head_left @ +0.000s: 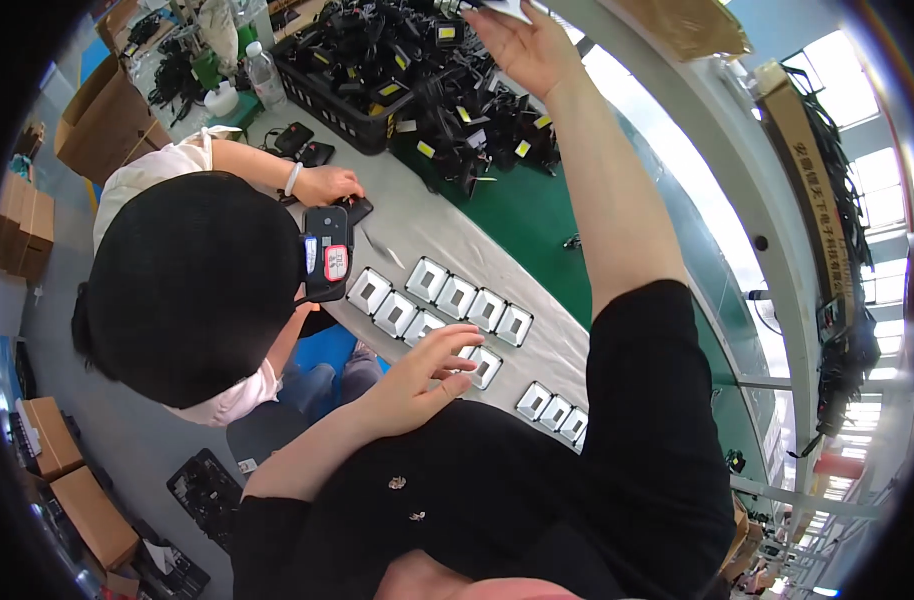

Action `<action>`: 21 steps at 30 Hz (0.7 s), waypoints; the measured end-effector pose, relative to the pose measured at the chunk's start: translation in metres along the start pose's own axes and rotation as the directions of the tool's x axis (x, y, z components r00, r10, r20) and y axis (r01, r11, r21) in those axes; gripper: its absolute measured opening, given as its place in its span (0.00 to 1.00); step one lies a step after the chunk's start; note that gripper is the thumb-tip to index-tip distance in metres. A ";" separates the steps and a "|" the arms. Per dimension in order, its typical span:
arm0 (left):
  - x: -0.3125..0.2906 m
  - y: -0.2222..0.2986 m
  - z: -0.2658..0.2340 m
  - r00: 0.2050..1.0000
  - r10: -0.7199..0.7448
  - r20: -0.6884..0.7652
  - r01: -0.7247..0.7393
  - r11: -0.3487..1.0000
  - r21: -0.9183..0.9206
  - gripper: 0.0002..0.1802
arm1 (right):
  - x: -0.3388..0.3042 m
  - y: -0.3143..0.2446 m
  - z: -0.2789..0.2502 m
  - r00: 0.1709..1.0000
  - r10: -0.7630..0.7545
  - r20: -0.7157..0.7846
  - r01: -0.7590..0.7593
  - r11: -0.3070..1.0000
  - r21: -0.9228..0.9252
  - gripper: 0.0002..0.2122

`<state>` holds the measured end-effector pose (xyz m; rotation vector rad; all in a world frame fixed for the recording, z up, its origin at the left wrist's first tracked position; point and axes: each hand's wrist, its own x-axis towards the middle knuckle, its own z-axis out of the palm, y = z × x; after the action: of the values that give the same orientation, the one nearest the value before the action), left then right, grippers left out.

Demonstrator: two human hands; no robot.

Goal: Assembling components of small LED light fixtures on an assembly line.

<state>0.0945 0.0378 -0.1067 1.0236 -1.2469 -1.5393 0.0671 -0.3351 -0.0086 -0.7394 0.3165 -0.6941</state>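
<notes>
The square frames, silvery white with small dark openings, lay on the grey desk. Four made a row toward the far edge, beside the green mat; a second row ran along the near edge, and three more sat close together farther right, also by the near edge.

The left hand was over the second row, covering part of it, with its thumb and fingers apart; whether it touched a frame I could not tell. The right hand was raised at full reach beyond the mat, palm showing. A white piece was at its fingers, cut off by the view, so I could not tell whether they gripped it.

Across the far left corner stood a black basket heaped with dark cables and yellow-patched parts. Near it was a clear bottle. A co-worker in a black cap sat at the desk's left, one hand on a small black piece.
</notes>
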 end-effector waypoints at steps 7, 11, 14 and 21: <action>-0.011 -0.035 -0.050 0.986 -0.159 -0.050 0.148 0.973 -0.176 0.20 | 0.015 0.079 -0.207 0.812 -0.129 -0.570 -0.533 0.234 -0.813 0.22; -0.012 -0.063 -0.064 0.958 -0.286 -0.031 0.277 0.946 -0.169 0.20 | 0.019 0.150 -0.247 0.912 -0.121 -0.393 -0.411 -0.282 -0.867 0.34; -0.011 -0.075 -0.069 0.941 -0.337 -0.021 0.328 0.927 -0.180 0.20 | 0.022 0.166 -0.239 0.914 -0.129 -0.385 -0.403 -0.409 -0.819 0.28; 0.007 -0.070 -0.063 0.938 -0.339 -0.066 0.324 0.930 -0.170 0.19 | -0.050 0.115 -0.276 0.864 -0.491 -0.117 -0.282 -0.278 -0.918 0.12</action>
<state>0.1437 0.0221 -0.1860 1.2338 -0.9017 -1.7919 -0.0529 -0.3803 -0.2835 -2.3649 1.5208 -0.6685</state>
